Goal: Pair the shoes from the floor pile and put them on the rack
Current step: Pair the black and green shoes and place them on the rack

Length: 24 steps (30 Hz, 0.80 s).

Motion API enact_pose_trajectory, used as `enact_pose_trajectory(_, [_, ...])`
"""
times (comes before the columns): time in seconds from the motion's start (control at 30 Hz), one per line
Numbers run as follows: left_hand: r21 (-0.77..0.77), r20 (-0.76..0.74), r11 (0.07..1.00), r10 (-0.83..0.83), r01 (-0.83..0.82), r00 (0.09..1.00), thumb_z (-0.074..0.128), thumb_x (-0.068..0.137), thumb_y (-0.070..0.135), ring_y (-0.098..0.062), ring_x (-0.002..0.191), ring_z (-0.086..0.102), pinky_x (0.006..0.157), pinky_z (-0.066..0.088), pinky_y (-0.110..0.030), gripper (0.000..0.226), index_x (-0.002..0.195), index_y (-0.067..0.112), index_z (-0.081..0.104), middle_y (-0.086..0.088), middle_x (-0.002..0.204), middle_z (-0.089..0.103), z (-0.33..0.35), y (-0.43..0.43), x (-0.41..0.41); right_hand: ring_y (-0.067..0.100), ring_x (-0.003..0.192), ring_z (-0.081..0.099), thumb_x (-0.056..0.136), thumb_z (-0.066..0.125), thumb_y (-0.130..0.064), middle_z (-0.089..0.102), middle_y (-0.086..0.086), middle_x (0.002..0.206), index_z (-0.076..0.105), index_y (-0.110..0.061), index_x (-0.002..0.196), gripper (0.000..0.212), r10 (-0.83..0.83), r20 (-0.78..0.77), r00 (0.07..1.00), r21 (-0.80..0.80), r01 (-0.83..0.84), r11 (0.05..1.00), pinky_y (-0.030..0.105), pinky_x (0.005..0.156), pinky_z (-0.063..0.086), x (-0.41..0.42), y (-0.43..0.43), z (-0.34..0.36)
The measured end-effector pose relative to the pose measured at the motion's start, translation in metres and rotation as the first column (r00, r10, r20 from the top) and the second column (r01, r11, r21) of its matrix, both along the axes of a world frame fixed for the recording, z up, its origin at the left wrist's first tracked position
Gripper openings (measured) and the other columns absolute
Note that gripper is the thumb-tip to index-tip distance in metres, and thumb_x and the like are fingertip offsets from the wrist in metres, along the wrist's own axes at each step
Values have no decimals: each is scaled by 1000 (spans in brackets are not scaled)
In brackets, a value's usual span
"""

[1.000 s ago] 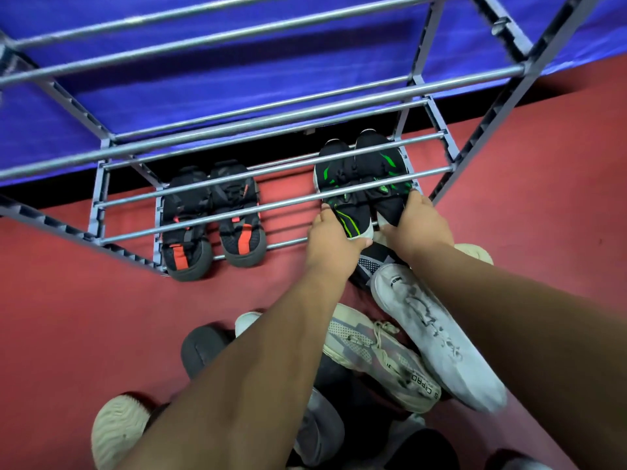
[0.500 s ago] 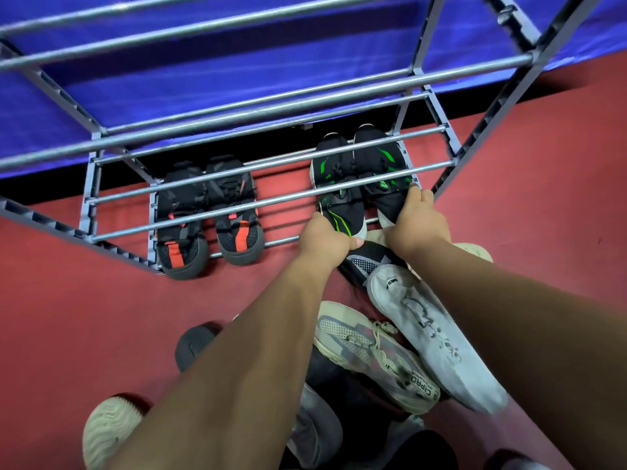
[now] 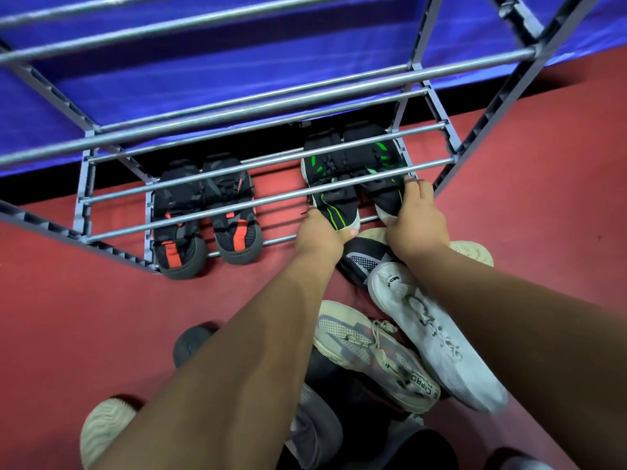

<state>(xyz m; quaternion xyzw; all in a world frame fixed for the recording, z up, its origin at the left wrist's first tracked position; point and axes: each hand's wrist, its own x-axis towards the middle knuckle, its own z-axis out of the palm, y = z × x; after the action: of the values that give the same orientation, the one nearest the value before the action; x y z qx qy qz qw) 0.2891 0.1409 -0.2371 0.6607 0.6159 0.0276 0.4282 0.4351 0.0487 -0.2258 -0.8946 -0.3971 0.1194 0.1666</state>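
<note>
Two black shoes with green marks lie side by side on the bottom bars of the grey metal rack (image 3: 278,198), at its right end. My left hand (image 3: 317,237) grips the toe of the left green-marked shoe (image 3: 334,195). My right hand (image 3: 415,222) holds the toe and outer side of the right green-marked shoe (image 3: 376,164), fingers curled along its edge. A black pair with orange patches (image 3: 207,218) sits at the left end of the same shelf. Below my arms lies the floor pile: a white shoe (image 3: 437,337), a beige and grey laced shoe (image 3: 369,354) and several more, partly hidden.
The rack's upper tiers of bars (image 3: 237,106) cross the view above the shoes. A blue wall (image 3: 203,56) stands behind the rack. Red floor (image 3: 543,181) spreads on both sides. A pale sole (image 3: 101,432) pokes out at lower left.
Both hands have slid the green-marked pair a little deeper onto the bottom shelf. The view has shifted slightly. The orange-patched pair has not moved.
</note>
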Motion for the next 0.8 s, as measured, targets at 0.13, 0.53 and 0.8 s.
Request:
enact_pose_trajectory(0.13, [23, -8, 990, -141, 142, 990, 83, 85, 38, -33, 123, 62, 97, 50, -35, 90, 155, 10, 34, -8, 134, 67, -1, 8, -15, 49, 110, 62, 95, 59, -4, 31, 15, 155, 31, -10, 156, 68, -123, -60, 991, -89, 117, 989, 42, 80, 42, 1, 20, 6])
enact_pose_trajectory(0.53, [128, -91, 957, -252, 262, 964, 64, 97, 24, -33, 127, 56, 103, 45, -36, 63, 155, 15, 40, -13, 143, 50, -1, -11, -19, 45, 87, 57, 94, 54, -15, 40, 18, 128, 45, -6, 123, 31, -41, -8, 999, 15, 41, 999, 44, 70, 38, -25, -41, -5])
enact_pose_trajectory(0.8, [110, 132, 984, -152, 138, 980, 63, 88, 8, -28, 99, 66, 94, 54, -39, 37, 125, 9, 58, -7, 130, 50, 6, -48, -35, 38, 111, 56, 91, 56, -25, 48, 10, 122, 65, -11, 120, 34, 8, -167, 986, -172, -38, 984, 45, 101, 48, -35, -50, -2])
